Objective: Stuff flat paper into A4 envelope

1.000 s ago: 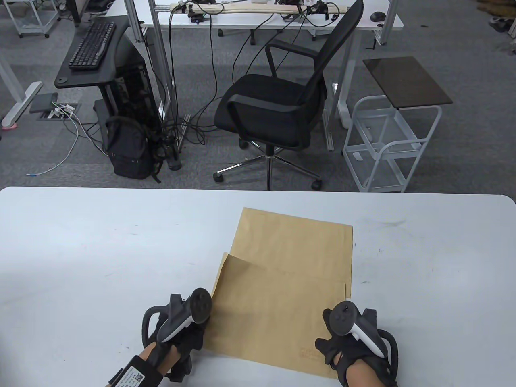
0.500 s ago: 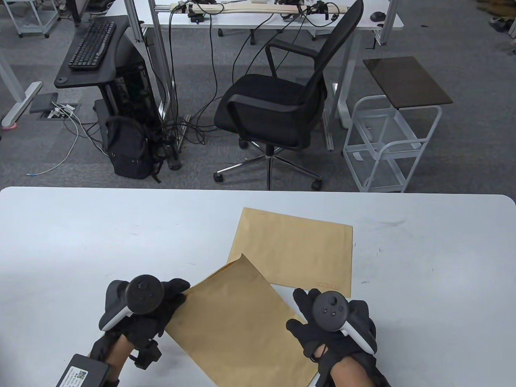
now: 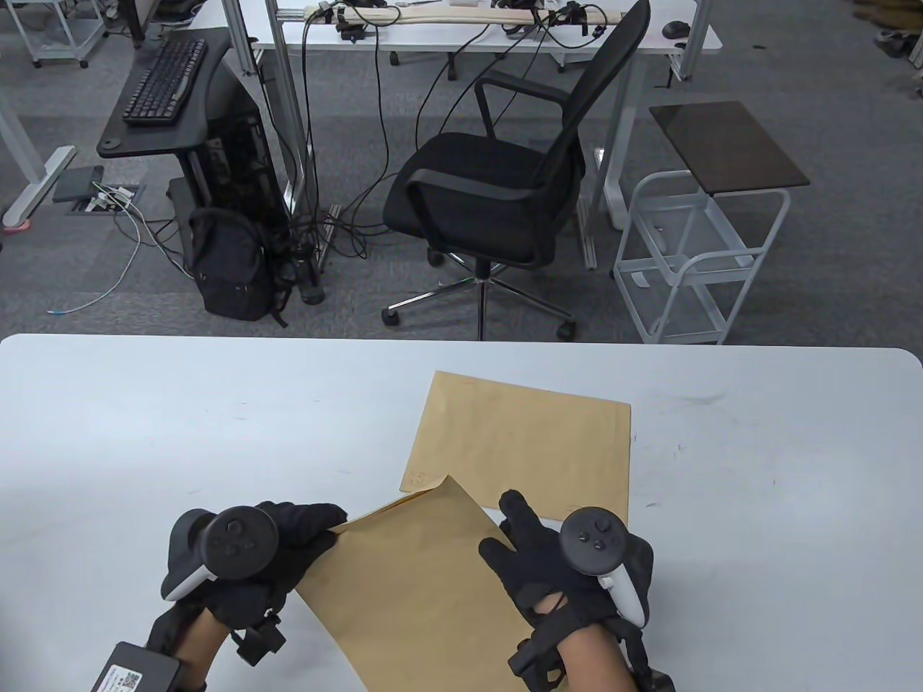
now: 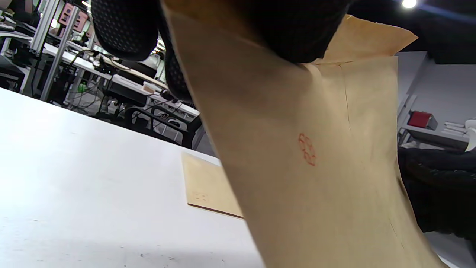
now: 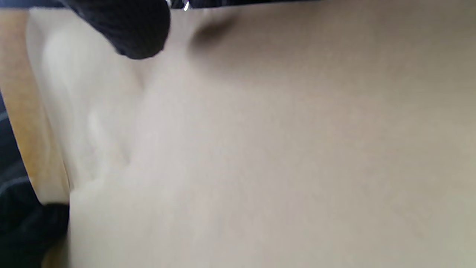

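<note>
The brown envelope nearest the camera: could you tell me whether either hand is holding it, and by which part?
The left hand grips the lifted envelope at its left edge; the right hand rests on its right side.

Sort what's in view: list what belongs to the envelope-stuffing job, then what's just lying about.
Job:
- lifted brown envelope
- flat brown envelope on the table
- left hand, gripping the lifted one's edge
- right hand, on the lifted one

Lying about:
- office chair
- keyboard
- backpack
- white cart
</note>
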`<control>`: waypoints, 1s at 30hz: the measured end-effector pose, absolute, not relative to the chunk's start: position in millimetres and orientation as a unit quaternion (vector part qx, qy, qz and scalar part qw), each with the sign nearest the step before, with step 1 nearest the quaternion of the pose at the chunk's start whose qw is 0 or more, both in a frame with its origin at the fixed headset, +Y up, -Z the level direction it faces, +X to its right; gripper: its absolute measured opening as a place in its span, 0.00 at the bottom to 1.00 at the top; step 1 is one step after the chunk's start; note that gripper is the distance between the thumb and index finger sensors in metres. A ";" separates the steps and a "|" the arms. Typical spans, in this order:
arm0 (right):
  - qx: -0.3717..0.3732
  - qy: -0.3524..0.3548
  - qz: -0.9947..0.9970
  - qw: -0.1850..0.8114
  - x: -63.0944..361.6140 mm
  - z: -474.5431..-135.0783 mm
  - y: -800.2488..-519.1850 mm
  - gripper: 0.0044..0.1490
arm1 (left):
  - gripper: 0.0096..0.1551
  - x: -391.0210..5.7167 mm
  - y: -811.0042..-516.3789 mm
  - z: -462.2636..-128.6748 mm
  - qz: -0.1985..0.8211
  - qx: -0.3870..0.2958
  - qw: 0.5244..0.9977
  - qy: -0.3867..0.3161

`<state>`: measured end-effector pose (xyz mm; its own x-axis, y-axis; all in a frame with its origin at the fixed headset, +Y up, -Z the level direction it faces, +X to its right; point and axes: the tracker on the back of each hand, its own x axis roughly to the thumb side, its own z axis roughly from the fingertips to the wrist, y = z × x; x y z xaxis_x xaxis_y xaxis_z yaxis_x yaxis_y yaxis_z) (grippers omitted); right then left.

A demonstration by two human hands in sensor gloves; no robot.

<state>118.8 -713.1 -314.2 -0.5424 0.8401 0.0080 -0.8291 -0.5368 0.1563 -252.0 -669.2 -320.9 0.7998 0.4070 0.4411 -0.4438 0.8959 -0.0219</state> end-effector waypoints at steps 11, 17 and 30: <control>0.115 0.021 0.879 0.462 125.1 -301.0 -703.2 0.25 | 0.31 -257.7 -671.9 -324.9 0.311 -0.010 0.922 -0.231; 0.150 -0.002 0.873 0.464 128.7 -297.1 -695.4 0.25 | 0.34 -275.0 -680.3 -336.7 0.540 -0.155 0.810 -0.171; 0.136 -0.018 0.861 0.491 137.1 -298.8 -695.9 0.25 | 0.37 -240.8 -695.8 -330.4 0.351 -0.254 0.870 -0.235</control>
<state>137.1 -695.9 -298.8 -0.4816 0.8394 0.2519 -0.8491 -0.5181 0.1032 -240.8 -695.8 -330.4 0.6424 0.7307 0.2310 -0.4917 0.6243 -0.6070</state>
